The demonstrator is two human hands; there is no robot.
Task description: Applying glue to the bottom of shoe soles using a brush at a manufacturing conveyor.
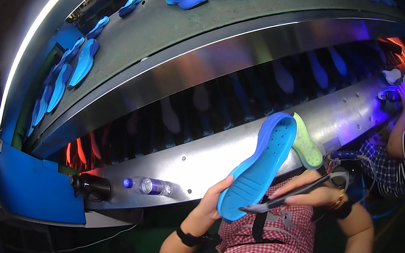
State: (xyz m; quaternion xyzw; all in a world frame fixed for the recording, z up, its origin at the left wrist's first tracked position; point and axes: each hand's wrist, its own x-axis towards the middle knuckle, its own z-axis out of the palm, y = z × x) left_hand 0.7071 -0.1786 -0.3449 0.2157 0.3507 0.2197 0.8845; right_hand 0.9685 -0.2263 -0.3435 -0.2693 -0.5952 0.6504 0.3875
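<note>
The curved blue sole (258, 162), its inner face pitted and ribbed, is gripped by its edge in the left hand (213, 200) and held tilted at the near side of the shiny metal worktop (208, 162). A slim dark-handled brush (277, 201) is gripped in the right hand (322, 195), its tip at the sole's lower end. A speckled, pale green sole (309, 149) is seen just beside.
</note>
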